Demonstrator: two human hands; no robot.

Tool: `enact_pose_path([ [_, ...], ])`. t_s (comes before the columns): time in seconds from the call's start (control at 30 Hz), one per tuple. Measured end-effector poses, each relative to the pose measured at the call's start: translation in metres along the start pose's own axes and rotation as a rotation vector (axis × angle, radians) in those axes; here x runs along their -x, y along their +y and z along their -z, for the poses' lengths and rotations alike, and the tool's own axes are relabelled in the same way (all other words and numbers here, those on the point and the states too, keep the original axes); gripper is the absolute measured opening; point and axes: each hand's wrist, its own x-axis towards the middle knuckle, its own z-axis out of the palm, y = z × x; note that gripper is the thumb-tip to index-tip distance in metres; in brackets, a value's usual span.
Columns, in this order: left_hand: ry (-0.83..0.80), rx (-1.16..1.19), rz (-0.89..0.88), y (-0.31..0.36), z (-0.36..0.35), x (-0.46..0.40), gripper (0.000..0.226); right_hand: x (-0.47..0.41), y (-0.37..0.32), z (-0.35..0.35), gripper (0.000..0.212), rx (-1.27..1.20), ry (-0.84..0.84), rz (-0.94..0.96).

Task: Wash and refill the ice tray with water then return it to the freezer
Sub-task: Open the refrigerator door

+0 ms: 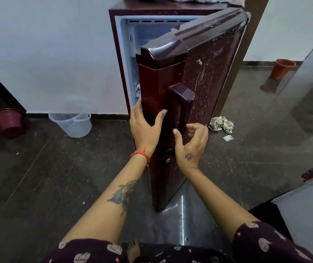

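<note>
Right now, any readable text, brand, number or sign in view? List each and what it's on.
"Haier": pale script near the top of the fridge door front, running tilted.
White scuffs lower on the door: marks, not lettering.
Hand tattoo on the right hand: not readable as text.
Nothing else legible.

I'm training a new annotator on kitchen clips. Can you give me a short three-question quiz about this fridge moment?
1. True or false: the fridge door is fully closed.
2. Which hand grips the door's edge? A) left hand B) right hand C) neither
3. Fill in: the clear bucket stands on the floor against the ____.

Key
1. False; it stands partly open, showing the freezer compartment.
2. A; its fingers wrap behind the edge, thumb on the front. The right hand hangs loosely curled beside the door handle, holding nothing.
3. Wall.
</note>
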Motion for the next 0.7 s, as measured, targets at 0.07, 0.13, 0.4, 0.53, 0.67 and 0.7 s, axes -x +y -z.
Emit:
enact_pose_path([
  [0.07,-0.001,0.002,-0.005,0.004,-0.004,0.011,0.077,0.003,-0.007,0.010,0.028,-0.026,-0.016,0.028],
  [0.13,-0.017,0.013,-0.012,0.009,-0.007,0.023,0.082,0.007,-0.012,0.018,0.026,-0.044,-0.054,0.072],
  [0.4,-0.070,0.075,-0.043,0.026,-0.019,0.062,0.055,0.020,-0.010,0.060,0.060,-0.023,-0.129,0.117],
  [0.53,-0.133,0.069,-0.096,0.039,-0.030,0.077,0.047,0.020,0.001,0.082,0.074,0.009,-0.124,0.126],
  [0.67,-0.213,0.075,-0.163,0.053,-0.047,0.093,0.041,0.016,0.019,0.103,0.079,0.073,-0.080,0.099],
  [0.7,-0.229,0.074,-0.188,0.057,-0.051,0.097,0.040,0.015,0.024,0.109,0.078,0.092,-0.062,0.097],
])
